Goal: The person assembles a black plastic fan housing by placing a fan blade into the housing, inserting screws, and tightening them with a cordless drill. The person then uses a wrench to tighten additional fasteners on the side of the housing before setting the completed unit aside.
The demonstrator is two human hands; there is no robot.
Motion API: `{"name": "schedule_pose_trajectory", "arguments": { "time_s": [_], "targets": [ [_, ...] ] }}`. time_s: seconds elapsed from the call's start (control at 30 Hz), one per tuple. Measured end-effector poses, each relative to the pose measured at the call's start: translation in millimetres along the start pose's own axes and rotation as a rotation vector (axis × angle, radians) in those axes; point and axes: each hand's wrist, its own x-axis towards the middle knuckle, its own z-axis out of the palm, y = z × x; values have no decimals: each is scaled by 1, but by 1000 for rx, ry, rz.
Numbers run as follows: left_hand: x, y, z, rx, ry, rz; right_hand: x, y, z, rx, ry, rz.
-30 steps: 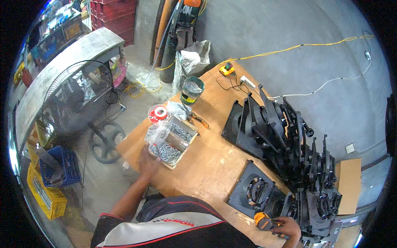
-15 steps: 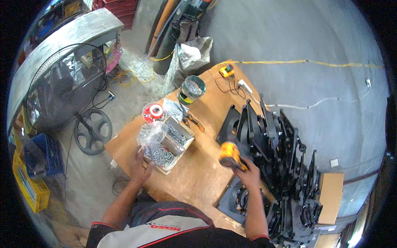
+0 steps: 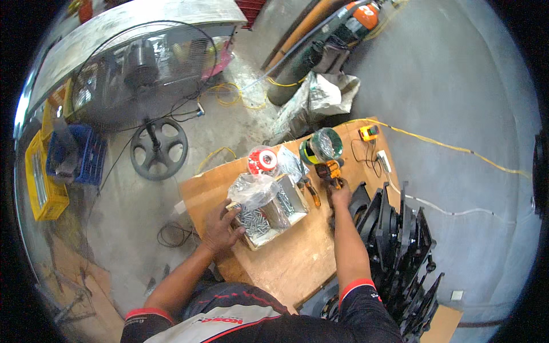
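My right hand (image 3: 339, 194) is wrapped round the grip of a yellow and black cordless drill (image 3: 327, 170), held over the far part of the table beside a dark green tub (image 3: 321, 146). My left hand (image 3: 222, 230) rests against the near left side of a divided box (image 3: 278, 231), fingers apart. Silver screws (image 3: 253, 222) fill one compartment, and more lie in the other. A clear plastic bag (image 3: 251, 191) drapes over the box's left part. Between box and drill lie orange-handled pliers (image 3: 312, 193). A red and white spool (image 3: 263, 160) stands behind the box.
Black frame-like parts (image 3: 394, 240) crowd the right of the wooden table (image 3: 297, 257). A yellow charger (image 3: 369, 133) and a white power strip (image 3: 384, 161) sit at its far right. Beyond the table are a standing fan (image 3: 154, 150), crates (image 3: 77, 157), a sack (image 3: 326, 97) and a gas cylinder (image 3: 320, 51).
My right hand has carried the drill forward, away from my body, to beside the green tub. My left hand stays at the box. The whole view has shifted.
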Motion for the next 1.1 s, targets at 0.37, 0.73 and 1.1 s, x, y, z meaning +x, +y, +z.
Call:
{"name": "schedule_pose_trajectory", "arguments": {
  "time_s": [0.37,0.73,1.1],
  "targets": [
    [10,6,0,5,33,84,-197,33,-11,198,143,-139],
    [9,4,6,-92,-66,91,-421,68,-31,163,264,-18],
    [7,-10,13,-152,-62,102,-419,68,-27,136,357,-1]
  ]
}}
